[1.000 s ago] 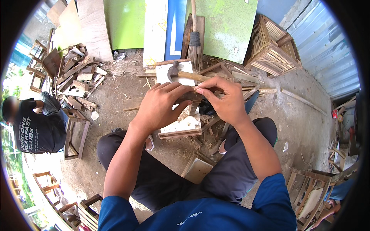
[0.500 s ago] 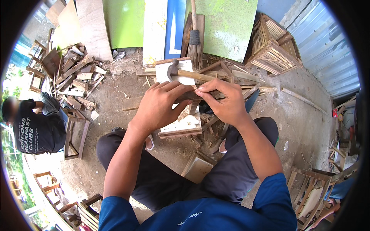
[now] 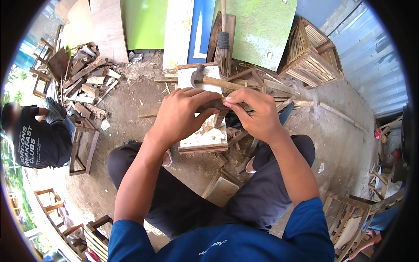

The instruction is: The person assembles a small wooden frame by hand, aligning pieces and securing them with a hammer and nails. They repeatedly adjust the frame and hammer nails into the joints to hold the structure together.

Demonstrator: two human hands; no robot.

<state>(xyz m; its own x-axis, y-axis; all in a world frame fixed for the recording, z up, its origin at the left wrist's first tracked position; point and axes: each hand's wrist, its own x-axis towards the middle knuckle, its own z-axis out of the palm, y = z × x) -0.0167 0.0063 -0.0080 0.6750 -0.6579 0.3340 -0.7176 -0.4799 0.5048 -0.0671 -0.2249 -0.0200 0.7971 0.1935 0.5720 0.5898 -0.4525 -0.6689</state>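
My left hand (image 3: 178, 112) is wrapped over a dark strip of wood (image 3: 212, 105), gripping it above a low white-topped bench (image 3: 196, 140). At the strip's right end, my right hand (image 3: 257, 109) has its thumb and forefinger pinched together. Whatever lies between those fingertips is too small to make out. Just beyond both hands, a claw hammer (image 3: 217, 82) rests on the bench, its head to the left and its wooden handle running right, partly behind my right hand. My left hand hides much of the strip.
A straw broom (image 3: 223, 52) leans against painted panels (image 3: 262, 35) at the back. Scrap wood (image 3: 89, 81) is heaped at the far left, near a person in a black shirt (image 3: 41, 139). A slatted wooden frame (image 3: 312, 61) stands at the far right; a loose board (image 3: 222, 191) lies between my legs.
The view has shifted slightly. My left hand and the wood strip have tilted a little, while my right fingers stay pinched at its end. The hammer remains on the bench.
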